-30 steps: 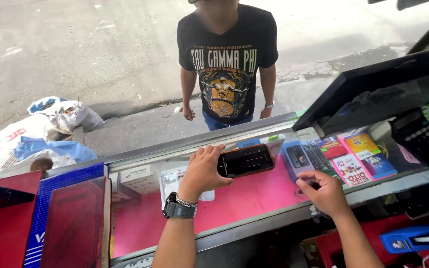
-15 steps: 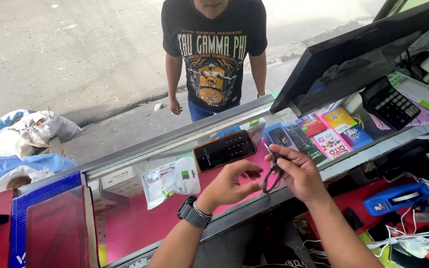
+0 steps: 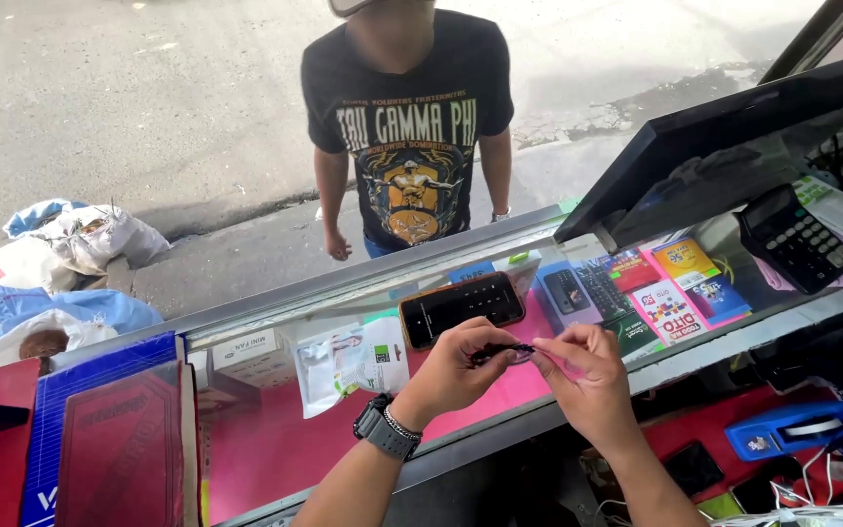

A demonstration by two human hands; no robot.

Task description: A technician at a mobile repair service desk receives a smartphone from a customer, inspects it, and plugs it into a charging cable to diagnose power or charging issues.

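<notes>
Holding: a small dark clip-like piece [image 3: 502, 350] is being pinched over the worktop's [image 3: 275, 449] near edge
Left hand [image 3: 453, 369]: fingertips are closing together on it
Right hand [image 3: 585, 376]: fingers are nipping its other end
Phone [image 3: 461, 307]: is lying just beyond
Care: both pinches are needing steadiness, I judge

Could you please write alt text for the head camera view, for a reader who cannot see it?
Over a pink glass counter, the left hand and right hand pinch a small dark object between them. A smartphone lies just beyond; a person in a black printed shirt stands outside.
</notes>
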